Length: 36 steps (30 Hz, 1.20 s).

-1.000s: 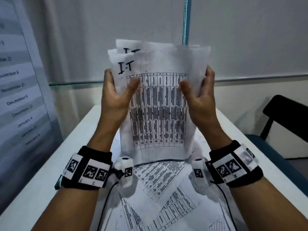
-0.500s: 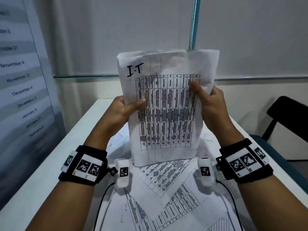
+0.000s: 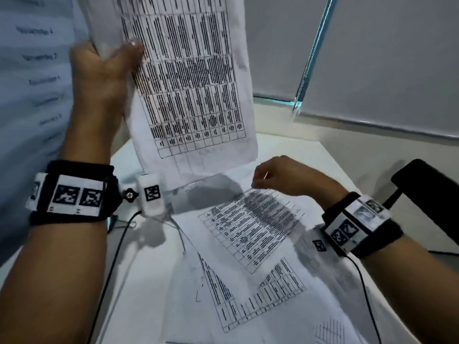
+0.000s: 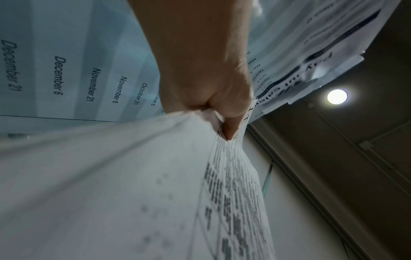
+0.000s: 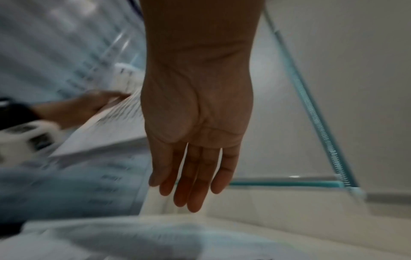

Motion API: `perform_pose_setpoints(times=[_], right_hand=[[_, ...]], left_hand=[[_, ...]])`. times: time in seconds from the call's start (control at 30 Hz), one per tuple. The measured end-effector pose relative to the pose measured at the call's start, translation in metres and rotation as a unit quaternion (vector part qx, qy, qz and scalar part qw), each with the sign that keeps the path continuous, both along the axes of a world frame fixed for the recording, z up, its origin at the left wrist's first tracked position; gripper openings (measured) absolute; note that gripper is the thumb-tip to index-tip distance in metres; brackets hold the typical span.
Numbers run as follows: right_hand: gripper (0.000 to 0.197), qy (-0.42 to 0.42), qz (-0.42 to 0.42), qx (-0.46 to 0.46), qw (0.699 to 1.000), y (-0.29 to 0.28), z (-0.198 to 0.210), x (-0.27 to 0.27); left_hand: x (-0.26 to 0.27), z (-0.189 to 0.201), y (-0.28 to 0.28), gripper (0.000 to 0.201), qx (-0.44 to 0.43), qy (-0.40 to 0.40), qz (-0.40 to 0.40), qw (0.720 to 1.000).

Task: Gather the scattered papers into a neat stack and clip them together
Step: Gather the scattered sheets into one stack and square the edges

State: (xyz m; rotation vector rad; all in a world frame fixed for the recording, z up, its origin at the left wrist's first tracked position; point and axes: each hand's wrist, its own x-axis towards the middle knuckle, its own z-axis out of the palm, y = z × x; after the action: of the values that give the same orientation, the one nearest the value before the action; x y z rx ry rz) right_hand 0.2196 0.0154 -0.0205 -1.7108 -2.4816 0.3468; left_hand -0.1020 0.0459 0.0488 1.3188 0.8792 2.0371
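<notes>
My left hand (image 3: pixel 116 58) holds a stack of printed table sheets (image 3: pixel 193 83) upright, high at the left, thumb on the front and fingers behind. In the left wrist view the thumb of that hand (image 4: pixel 222 109) pinches the stack (image 4: pixel 133 184) near its top edge. My right hand (image 3: pixel 265 176) is empty and hovers low over the loose papers (image 3: pixel 248 232) spread on the table. In the right wrist view its fingers (image 5: pixel 189 184) hang straight and relaxed, touching nothing. A small dark clip-like object (image 3: pixel 113 222) peeks out under my left wristband, mostly hidden.
The white table (image 3: pixel 303 152) carries several overlapping sheets at odd angles. A dark chair (image 3: pixel 427 189) stands at the right. A poster with dates (image 3: pixel 37 70) covers the left wall. Blinds and a bead cord (image 3: pixel 310 58) are behind.
My right hand has let go of the stack and dropped toward the papers on the table. My left hand alone has carried the stack up and to the left.
</notes>
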Motion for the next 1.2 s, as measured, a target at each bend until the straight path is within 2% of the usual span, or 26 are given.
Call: perform_pose_setpoints(times=[0.07,0.13,0.23,0.3,0.37,0.47,0.6,0.67,0.77,0.87,0.93,1.0,1.07,1.1,1.2], right_hand=[[0.015,-0.067,0.055,-0.017,0.996,0.006,-0.015,-0.035],[0.035,-0.120,0.078,-0.051,0.988,0.015,-0.030,-0.066],[0.079,-0.088,0.057,-0.159,0.982,0.026,-0.042,-0.093],[0.094,-0.063,0.041,-0.191,0.979,0.032,-0.040,-0.101],[0.088,-0.085,0.055,-0.183,0.978,0.030,-0.034,-0.105],[0.067,-0.145,0.078,-0.121,0.979,0.025,-0.029,-0.107],[0.055,-0.259,0.110,0.078,0.956,0.023,-0.033,-0.094],[0.042,-0.265,0.095,0.109,0.953,0.026,-0.036,-0.084],[0.026,-0.148,0.040,0.069,0.986,0.026,-0.041,-0.067],[0.018,-0.084,0.025,0.103,0.991,0.025,-0.038,-0.047],[0.021,-0.067,-0.002,0.110,0.992,0.022,-0.026,-0.036],[0.019,-0.069,-0.030,0.111,0.991,0.018,-0.005,-0.020],[0.007,-0.040,-0.055,0.122,0.990,0.011,0.023,0.006],[0.011,-0.022,-0.069,0.122,0.990,0.006,0.037,0.021],[0.019,0.110,-0.106,0.089,0.984,-0.022,0.076,0.052]], left_hand=[[-0.004,0.000,0.003,0.036,-0.006,-0.014,-0.002,1.000],[-0.007,0.001,0.002,0.042,0.004,-0.029,-0.012,0.999],[-0.011,-0.001,0.004,0.024,0.007,-0.029,-0.021,0.999],[-0.015,-0.001,0.002,0.015,0.008,-0.036,-0.030,0.999],[-0.019,0.001,0.001,0.014,0.017,-0.052,-0.043,0.998],[-0.023,0.004,-0.003,0.010,0.029,-0.061,-0.059,0.996],[-0.023,0.004,-0.009,0.006,0.024,-0.072,-0.068,0.995],[-0.022,0.004,-0.011,0.004,0.022,-0.075,-0.069,0.995],[-0.020,0.006,-0.014,0.005,0.027,-0.072,-0.066,0.995],[-0.020,0.007,-0.016,0.007,0.034,-0.066,-0.060,0.995],[-0.021,0.007,-0.017,0.006,0.033,-0.054,-0.059,0.996],[-0.021,0.007,-0.018,0.009,0.022,-0.050,-0.056,0.997],[-0.024,0.007,-0.016,0.008,0.041,-0.059,-0.063,0.995],[-0.026,0.007,-0.016,0.007,0.043,-0.061,-0.064,0.995],[-0.031,0.004,-0.016,0.011,0.052,-0.071,-0.040,0.995]])
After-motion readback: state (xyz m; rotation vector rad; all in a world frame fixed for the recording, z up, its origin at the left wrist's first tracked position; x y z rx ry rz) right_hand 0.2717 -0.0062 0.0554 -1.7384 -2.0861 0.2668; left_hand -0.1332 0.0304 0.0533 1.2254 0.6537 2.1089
